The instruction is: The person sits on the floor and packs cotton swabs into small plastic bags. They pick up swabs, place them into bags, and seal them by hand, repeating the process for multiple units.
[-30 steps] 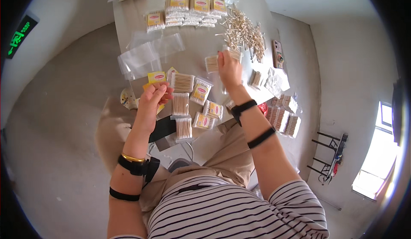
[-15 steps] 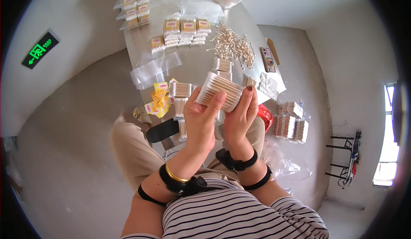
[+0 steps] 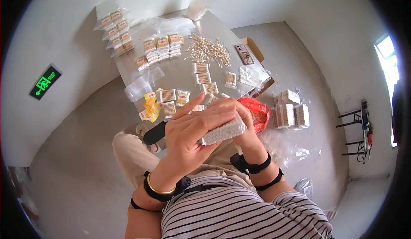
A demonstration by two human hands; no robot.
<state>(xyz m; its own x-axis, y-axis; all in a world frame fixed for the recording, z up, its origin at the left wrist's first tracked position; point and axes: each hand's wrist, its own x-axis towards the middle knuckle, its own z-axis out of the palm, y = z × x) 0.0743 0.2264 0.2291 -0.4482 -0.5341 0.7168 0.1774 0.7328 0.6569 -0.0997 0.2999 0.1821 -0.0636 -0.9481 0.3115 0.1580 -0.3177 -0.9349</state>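
Note:
Both hands hold a block of cotton swabs (image 3: 225,133) close in front of me, its white cotton tips turned toward me. My left hand (image 3: 186,125) lies across the top with its fingers stretched over the block and the thumb beneath. At the far and right side, my right hand (image 3: 245,125) closes around the same block, most of its fingers hidden. Just beyond the hands lie several small swab bundles (image 3: 203,78) and a bagged pack with a yellow card (image 3: 183,97). Yellow cards (image 3: 150,108) lie in a loose pile to the left.
A heap of loose swabs (image 3: 209,50), finished-looking packs (image 3: 162,48) and clear bags (image 3: 143,85) lie on the table (image 3: 175,74). A phone (image 3: 244,54) is at the right edge. A red bag (image 3: 257,112) and stacked swab bundles (image 3: 291,115) stand to the right.
The swab block has come down and closer, turned from its sticks facing me to its tips. My left hand has shifted over its top. The view has swung slightly.

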